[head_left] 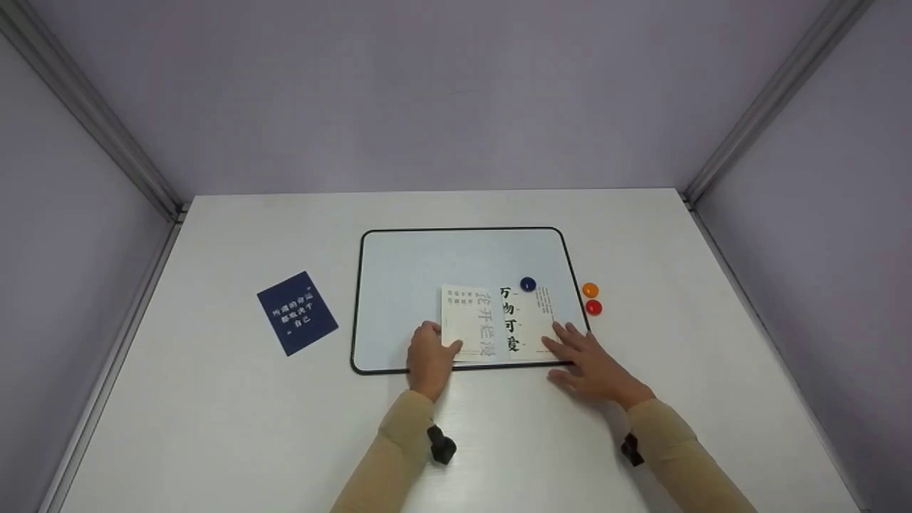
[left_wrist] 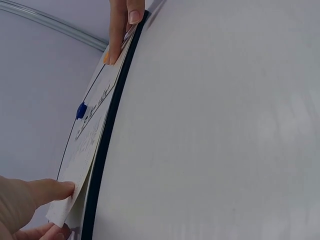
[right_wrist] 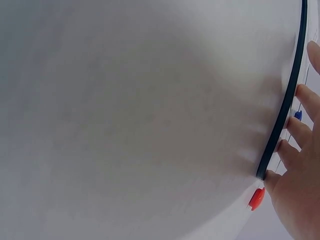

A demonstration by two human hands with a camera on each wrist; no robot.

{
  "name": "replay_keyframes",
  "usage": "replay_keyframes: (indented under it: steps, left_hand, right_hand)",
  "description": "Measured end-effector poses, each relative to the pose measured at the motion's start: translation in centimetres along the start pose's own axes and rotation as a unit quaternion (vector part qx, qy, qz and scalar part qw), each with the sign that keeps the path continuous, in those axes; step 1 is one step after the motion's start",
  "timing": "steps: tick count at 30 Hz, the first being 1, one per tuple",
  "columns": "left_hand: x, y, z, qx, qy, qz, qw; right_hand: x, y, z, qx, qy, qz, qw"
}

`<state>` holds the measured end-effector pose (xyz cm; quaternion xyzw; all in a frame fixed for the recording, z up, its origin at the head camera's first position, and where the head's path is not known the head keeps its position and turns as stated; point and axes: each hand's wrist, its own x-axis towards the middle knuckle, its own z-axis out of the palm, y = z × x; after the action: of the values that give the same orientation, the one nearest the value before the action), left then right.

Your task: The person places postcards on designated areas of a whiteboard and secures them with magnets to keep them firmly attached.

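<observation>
A whiteboard (head_left: 413, 263) with a black rim lies on the table. My left hand (head_left: 431, 361) pinches the left edge of a cream card with grey characters (head_left: 464, 324), thumb on top and fingers below. In the left wrist view that card (left_wrist: 80, 167) lifts off the board at the pinched end. Its right side overlaps a second cream card with bold black characters (head_left: 531, 331). A dark blue round magnet (head_left: 528, 284) sits at this second card's top edge. With fingers spread, my right hand (head_left: 595, 367) rests at the second card's lower right corner and the board's rim.
An orange magnet (head_left: 590, 290) and a red magnet (head_left: 593, 308) lie just right of the board. On the table (head_left: 235, 406) to the left is a dark blue card (head_left: 297, 313) with white characters. Grey-white walls (head_left: 442, 100) stand behind and on both sides.
</observation>
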<state>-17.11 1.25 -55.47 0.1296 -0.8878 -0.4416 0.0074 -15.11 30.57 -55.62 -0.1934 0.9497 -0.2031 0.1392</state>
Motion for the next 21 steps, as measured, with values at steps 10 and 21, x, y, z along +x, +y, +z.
replay_keyframes:
  steps: [10,21]
  left_hand:
    - [-0.44,0.21,0.37,0.01,0.004,0.01,0.9999]
    - [-0.59,0.28,0.67,0.023,0.012,-0.004,0.9997]
  right_hand:
    - [-0.07,-0.15,-0.04,0.002,-0.001,0.003,1.0]
    - [-0.05,-0.06,0.03,0.0,0.004,0.003,1.0]
